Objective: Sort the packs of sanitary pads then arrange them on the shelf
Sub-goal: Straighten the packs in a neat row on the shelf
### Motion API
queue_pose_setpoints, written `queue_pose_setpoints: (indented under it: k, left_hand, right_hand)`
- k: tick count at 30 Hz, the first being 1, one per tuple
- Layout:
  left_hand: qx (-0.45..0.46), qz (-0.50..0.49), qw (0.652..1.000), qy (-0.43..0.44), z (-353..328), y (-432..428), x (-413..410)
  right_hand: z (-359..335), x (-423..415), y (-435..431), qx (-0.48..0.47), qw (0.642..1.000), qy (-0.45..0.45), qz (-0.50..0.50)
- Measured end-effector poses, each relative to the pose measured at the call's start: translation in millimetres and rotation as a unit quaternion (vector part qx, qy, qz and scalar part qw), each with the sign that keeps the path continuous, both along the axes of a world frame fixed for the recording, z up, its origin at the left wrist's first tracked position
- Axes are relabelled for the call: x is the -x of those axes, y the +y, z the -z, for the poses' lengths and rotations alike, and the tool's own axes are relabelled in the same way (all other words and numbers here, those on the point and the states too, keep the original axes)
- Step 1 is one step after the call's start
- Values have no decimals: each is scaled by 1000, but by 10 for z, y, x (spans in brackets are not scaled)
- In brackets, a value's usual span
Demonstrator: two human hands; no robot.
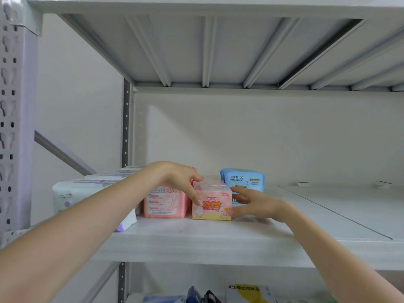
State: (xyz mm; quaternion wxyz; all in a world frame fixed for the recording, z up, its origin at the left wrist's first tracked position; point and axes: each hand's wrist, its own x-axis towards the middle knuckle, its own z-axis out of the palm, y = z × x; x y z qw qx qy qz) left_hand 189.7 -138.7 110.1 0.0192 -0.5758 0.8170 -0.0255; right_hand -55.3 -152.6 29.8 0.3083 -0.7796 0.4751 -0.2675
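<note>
Squaring up looks to be the step in hand: your left hand [175, 178] arches over the top left edge of the small pink-and-yellow plastic-wrapped pack [213, 207], forefinger bent down its front corner and thumb on top, so it holds the pack. Your right hand [258, 204] lies against the pack's right side, fingers spread and nearly straight, pressing rather than grasping. That pack stands near the front edge of the white metal shelf board [218, 237], just beside a larger soft pink pack [164, 204]; you seem to be nudging it into that row. White packs with purple print [72, 195] fill the board's left end, and a pale blue soft pack [244, 179] sits behind, toward the back edge. A plain white wall [262, 132] backs the rack, and a ribbed grey shelf underside [218, 51] hangs overhead.
</note>
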Motion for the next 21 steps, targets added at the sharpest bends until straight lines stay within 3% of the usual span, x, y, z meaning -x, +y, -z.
queue_pose_setpoints:
  k: [8, 21]
  left_hand:
    - [-28, 7, 999, -21, -25, -163, 50]
    - [-46, 12, 998, -29, -58, -165, 90]
  right_hand:
    - [-25, -11, -68, -3, 999, -10, -51]
    - [-53, -30, -107, 9, 999, -5, -51]
